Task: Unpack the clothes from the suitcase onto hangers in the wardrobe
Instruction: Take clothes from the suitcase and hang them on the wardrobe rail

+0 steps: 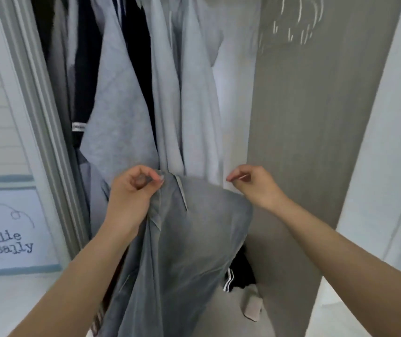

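A grey garment (194, 239) hangs in front of me at the open wardrobe. My left hand (131, 190) grips its upper left edge with curled fingers. My right hand (252, 183) is at the garment's upper right edge, fingers curled and thumb pinched to forefinger; whether it holds cloth I cannot tell. Behind them hang several light grey clothes (121, 98) and a dark one (138, 52) inside the wardrobe. Blurred hangers (291, 23) show at the top right. The suitcase is out of view.
A grey wardrobe side panel (303, 142) stands to the right. A white door frame (36, 117) borders the left, with a lettered white box (5, 229) beside it. A black striped garment (238, 271) and a beige object (252, 307) lie on the wardrobe floor.
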Demonstrator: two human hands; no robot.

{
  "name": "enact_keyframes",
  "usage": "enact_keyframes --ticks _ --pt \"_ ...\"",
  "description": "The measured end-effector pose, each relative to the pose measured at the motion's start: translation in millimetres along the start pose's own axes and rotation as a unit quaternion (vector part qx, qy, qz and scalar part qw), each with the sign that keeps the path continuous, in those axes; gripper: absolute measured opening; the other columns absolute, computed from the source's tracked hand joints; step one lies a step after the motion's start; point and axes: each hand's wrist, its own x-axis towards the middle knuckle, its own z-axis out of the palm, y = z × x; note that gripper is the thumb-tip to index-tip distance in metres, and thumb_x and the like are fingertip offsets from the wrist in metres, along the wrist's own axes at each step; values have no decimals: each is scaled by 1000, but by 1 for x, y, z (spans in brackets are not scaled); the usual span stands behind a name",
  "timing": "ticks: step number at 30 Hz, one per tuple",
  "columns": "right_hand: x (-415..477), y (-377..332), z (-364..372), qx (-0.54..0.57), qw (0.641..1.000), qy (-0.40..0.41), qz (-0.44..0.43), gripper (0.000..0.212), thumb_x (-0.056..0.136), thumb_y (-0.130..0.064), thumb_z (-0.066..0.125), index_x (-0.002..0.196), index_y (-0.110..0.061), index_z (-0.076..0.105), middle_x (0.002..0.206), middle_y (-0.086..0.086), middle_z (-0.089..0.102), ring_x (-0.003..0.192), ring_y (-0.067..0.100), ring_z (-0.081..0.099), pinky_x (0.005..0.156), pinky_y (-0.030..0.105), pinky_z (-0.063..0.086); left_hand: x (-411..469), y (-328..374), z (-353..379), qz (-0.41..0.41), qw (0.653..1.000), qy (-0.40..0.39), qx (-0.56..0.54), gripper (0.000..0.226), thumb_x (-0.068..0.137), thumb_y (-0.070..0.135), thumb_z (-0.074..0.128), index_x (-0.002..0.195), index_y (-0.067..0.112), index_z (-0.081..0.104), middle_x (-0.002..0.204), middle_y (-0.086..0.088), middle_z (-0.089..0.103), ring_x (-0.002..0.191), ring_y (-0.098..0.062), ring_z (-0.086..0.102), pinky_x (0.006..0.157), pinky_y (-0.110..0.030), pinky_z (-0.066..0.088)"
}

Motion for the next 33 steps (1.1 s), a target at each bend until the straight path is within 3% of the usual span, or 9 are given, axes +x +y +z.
enact_keyframes --ticks 7,12,15,17,22,25,28,31,33 --pt "120 -90 -86 -178 970 79 -145 19 85 -9 54 89 -20 68 93 -4 67 69 11 56 68 22 42 97 46 21 81 996 -2 -36 29 82 -5 67 65 18 60 73 -3 68 72 -10 63 68 -12 52" --pt "199 -131 -149 -272 911 250 -183 27 84 -8 49 108 -12 61 110 7 62 97 27 59 82 37 50 140 64 46 94 994 -4 -53 21 82 -4 68 70 12 58 66 2 69 66 -3 63 62 -10 51" --pt "241 -147 -178 -381 864 299 -138 34 87 -9 52 121 -3 52 125 17 50 114 36 49 87 41 46 156 62 58 85 995 4 -50 20 82 -3 68 72 12 58 64 2 69 64 -5 62 60 -15 50" --pt "261 -155 -191 -404 859 309 -63 35 88 -13 53 120 1 53 125 22 51 116 38 50 89 39 44 162 60 62 63 996 19 -57 17 81 1 70 77 13 59 72 -7 71 67 -13 63 62 -22 49" --pt "311 -172 -198 -189 957 216 45 26 93 0 42 118 3 51 99 19 62 87 33 63 66 35 46 181 55 68 51 996 44 -65 19 80 1 71 80 14 57 64 -4 71 57 -11 63 56 -24 50" --pt "332 -177 -195 -38 980 186 55 17 94 3 38 91 -6 52 72 11 50 56 19 45 48 28 37 190 53 70 41 996 46 -64 18 80 1 71 81 12 56 68 -10 71 55 -10 64 53 -24 49" --pt "346 -180 -192 226 957 174 47 24 95 -1 34 76 -12 43 72 6 50 50 12 41 40 20 35 197 51 69 37 996 46 -64 19 80 0 70 81 12 57 70 -11 71 59 -14 65 54 -24 50" --pt "349 -185 -183 406 906 107 64 34 96 0 22 107 -11 52 51 -3 62 31 5 47 35 10 29 199 49 68 35 997 46 -56 18 80 -1 70 82 11 58 77 -19 69 67 -22 63 64 -30 49" --pt "341 -190 -174 469 882 41 40 35 96 6 24 115 -12 47 73 -6 68 37 3 57 45 15 35 200 49 66 33 997 45 -58 18 80 -2 70 81 12 58 76 -18 69 67 -22 62 65 -30 49"
